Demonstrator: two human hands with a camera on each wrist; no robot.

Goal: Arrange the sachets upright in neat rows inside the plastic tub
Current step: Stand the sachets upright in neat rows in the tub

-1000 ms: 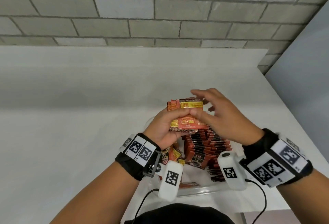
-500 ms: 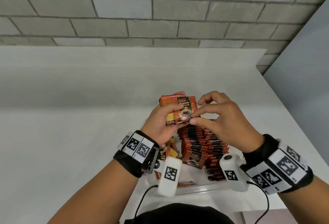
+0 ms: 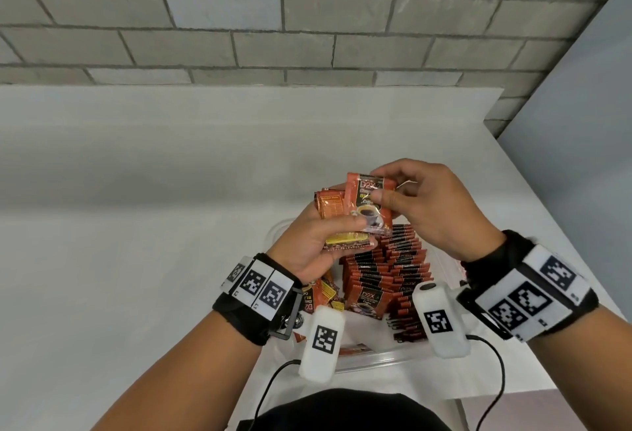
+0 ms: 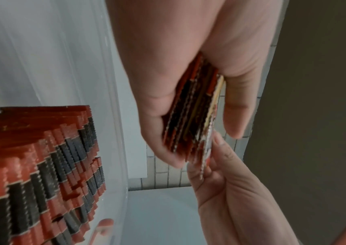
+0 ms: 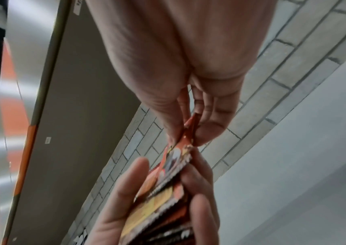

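The small flat red-and-black foil coffee sachets (image 3: pixel 386 270) stand on edge in close rows inside the clear plastic tub (image 3: pixel 376 357), which sits at the near right of the white bench (image 3: pixel 136 225). The rows fill the middle and right of the tub; a few loose sachets (image 3: pixel 321 295) lie at its left side, partly hidden beneath the left wrist.

Above the tub, the left hand (image 3: pixel 314 242) holds a fanned bundle of orange and yellow sachets (image 3: pixel 337 222), thumb across the near face, fingers behind. The left wrist view shows the bundle edge-on, clamped between thumb and fingers; the grip is narrow and full.

The right hand (image 3: pixel 431 211) pinches a single red sachet with a coffee-cup print (image 3: pixel 367 204) between thumb and forefinger. This sachet stands roughly upright, slightly tilted, its lower edge against the front of the bundle. The remaining right fingers are curled loosely behind it. Both hands are raised clear of the stored rows.

A grey block wall (image 3: pixel 307 20) stands beyond the bench.
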